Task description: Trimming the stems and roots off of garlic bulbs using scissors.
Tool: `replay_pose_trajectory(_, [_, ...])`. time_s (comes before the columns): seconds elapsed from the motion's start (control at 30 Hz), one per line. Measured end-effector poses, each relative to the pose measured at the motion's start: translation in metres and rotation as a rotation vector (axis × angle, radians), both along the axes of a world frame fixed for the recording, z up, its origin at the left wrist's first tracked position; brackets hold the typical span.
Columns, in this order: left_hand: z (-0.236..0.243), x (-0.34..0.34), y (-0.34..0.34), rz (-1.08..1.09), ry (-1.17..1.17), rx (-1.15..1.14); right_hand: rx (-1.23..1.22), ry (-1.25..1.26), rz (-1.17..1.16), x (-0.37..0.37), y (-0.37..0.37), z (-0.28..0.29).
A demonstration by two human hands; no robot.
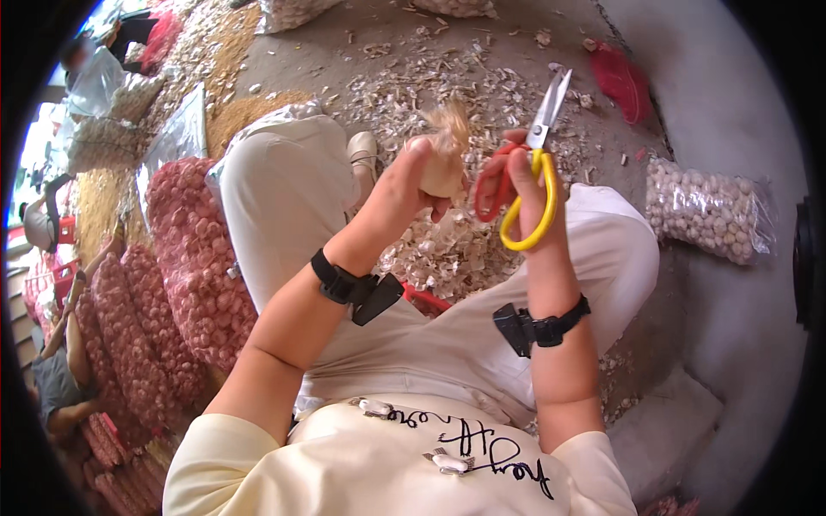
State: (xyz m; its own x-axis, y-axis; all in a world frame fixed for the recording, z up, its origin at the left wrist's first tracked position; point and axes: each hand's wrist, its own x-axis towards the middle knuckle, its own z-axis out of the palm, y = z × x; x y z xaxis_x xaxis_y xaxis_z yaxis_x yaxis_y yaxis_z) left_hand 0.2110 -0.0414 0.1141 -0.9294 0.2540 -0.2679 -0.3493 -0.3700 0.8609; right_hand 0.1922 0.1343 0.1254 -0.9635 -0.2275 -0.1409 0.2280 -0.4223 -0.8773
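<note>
A whole garlic bulb (441,175) is gripped in my left hand (400,185), its dry root end or stem tuft pointing away from me and slightly blurred. My right hand (535,193) holds a pair of scissors (543,225) with one yellow and one red handle loop. The scissor blades point up and away to the right, apart from the garlic. Below both hands, between my knees, lies a heap of loose garlic skins and trimmings (456,254). Part of something red (425,299) shows at the near edge of that heap.
Big red mesh sacks of garlic (194,258) stand at my left. A clear bag of garlic bulbs (710,209) lies at the right, with a red mesh piece (619,82) farther off. Scraps litter the floor (327,64) ahead. Another person (64,370) is at the far left.
</note>
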Motion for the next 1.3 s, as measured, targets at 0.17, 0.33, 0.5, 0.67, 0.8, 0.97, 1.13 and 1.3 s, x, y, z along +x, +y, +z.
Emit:
replay_pose_trajectory(0.17, [0.004,-0.007,-0.023,0.025,-0.129,0.387,0.630,0.314,0.172,0.002,0.017,-0.019])
replay_pose_trajectory(0.33, [0.002,-0.004,-0.025,0.069,-0.050,0.034,0.719,0.439,0.189,0.018,0.003,-0.042])
replay_pose_trajectory(0.5, [0.000,0.001,-0.020,0.159,0.186,-0.420,0.663,0.390,0.213,0.023,-0.008,-0.041])
replay_pose_trajectory(0.67, [0.006,0.002,-0.020,0.164,0.333,-0.821,0.870,0.328,0.324,0.028,-0.009,-0.026])
replay_pose_trajectory(0.8, [0.012,0.004,-0.014,0.188,0.433,-0.963,0.727,0.278,0.323,0.029,-0.010,-0.031])
replay_pose_trajectory(0.97, [0.011,0.002,-0.008,0.243,0.520,-0.985,0.542,0.188,0.322,0.032,-0.009,-0.036])
replay_pose_trajectory(1.13, [0.010,0.001,-0.007,0.233,0.510,-0.950,0.494,0.048,0.357,0.030,-0.009,-0.023])
replay_pose_trajectory(1.3, [0.003,-0.002,-0.010,0.225,0.509,-0.962,0.625,0.017,0.286,0.032,-0.014,-0.017])
